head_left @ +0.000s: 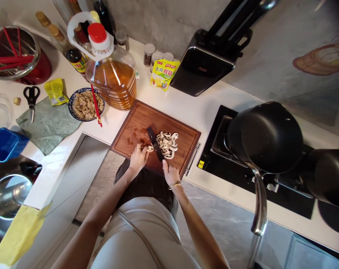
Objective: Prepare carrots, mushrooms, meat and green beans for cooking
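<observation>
Firstly, sliced mushrooms: one loose heap, pale with dark gills, on the right part of the cutting board. Mushroom piece: one, small, toward the board's near edge; whether whole or part-cut, cannot tell. Knife: one, black, set across the board between heap and piece.

Step, as judged: slicing, partly done. A further cut would call for a steady hold on the piece, fingertips tucked back from the blade.

Left hand: fingers curled, nearly closed, pinching the piece over the board's near side. Right hand: closed about the knife's near end at the board's near edge, handle mostly hidden; bangle at the wrist.

Surroundings: oil jug, just beyond the board's far left corner; bowl of chopped food, left of the board, red chopsticks across it; knife block, beyond the board's far side; black pan, well right of the board.
</observation>
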`<state>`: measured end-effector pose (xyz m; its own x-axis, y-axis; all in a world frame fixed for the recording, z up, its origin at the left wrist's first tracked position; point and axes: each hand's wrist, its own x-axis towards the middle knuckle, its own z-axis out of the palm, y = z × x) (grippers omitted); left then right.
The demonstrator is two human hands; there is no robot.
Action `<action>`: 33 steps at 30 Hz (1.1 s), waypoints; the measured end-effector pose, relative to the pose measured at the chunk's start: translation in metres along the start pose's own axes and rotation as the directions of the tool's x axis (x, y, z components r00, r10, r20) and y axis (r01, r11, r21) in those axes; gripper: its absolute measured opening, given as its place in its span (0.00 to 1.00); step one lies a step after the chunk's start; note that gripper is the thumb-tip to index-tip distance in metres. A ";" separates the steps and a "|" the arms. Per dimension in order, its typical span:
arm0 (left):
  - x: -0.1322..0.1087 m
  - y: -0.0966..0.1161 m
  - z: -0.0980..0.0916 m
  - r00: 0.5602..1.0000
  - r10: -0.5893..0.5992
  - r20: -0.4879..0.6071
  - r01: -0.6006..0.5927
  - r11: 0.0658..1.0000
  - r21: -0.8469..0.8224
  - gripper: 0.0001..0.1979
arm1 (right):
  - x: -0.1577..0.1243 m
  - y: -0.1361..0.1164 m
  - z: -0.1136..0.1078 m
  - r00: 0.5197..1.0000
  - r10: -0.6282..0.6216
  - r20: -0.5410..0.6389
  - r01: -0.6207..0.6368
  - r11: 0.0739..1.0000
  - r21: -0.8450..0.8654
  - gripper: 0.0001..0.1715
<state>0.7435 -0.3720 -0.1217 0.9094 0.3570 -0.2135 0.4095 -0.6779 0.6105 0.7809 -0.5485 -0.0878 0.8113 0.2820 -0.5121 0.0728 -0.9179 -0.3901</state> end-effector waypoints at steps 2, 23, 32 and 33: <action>0.004 0.001 -0.001 0.998 0.058 0.025 -0.060 0.995 0.078 0.13 | -0.001 -0.001 -0.004 1.000 0.006 -0.008 -0.006 1.000 0.020 0.28; 0.020 0.028 0.000 0.954 -0.255 0.159 0.198 0.931 0.308 0.19 | -0.022 -0.010 -0.023 0.993 0.073 0.097 -0.042 0.958 -0.285 0.31; 0.026 0.034 -0.009 0.915 -0.292 0.277 0.190 0.920 0.343 0.21 | 0.012 -0.012 -0.015 0.984 0.079 0.157 -0.041 0.971 -0.237 0.33; 0.026 0.034 -0.009 0.914 -0.294 0.281 0.190 0.920 0.342 0.21 | 0.016 -0.012 -0.013 0.987 0.068 0.144 -0.034 0.975 -0.221 0.32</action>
<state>0.7806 -0.3793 -0.0997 0.7312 0.3446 -0.5888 0.5750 -0.7757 0.2600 0.8001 -0.5369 -0.0814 0.7223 0.2566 -0.6422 0.1710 -0.9660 -0.1938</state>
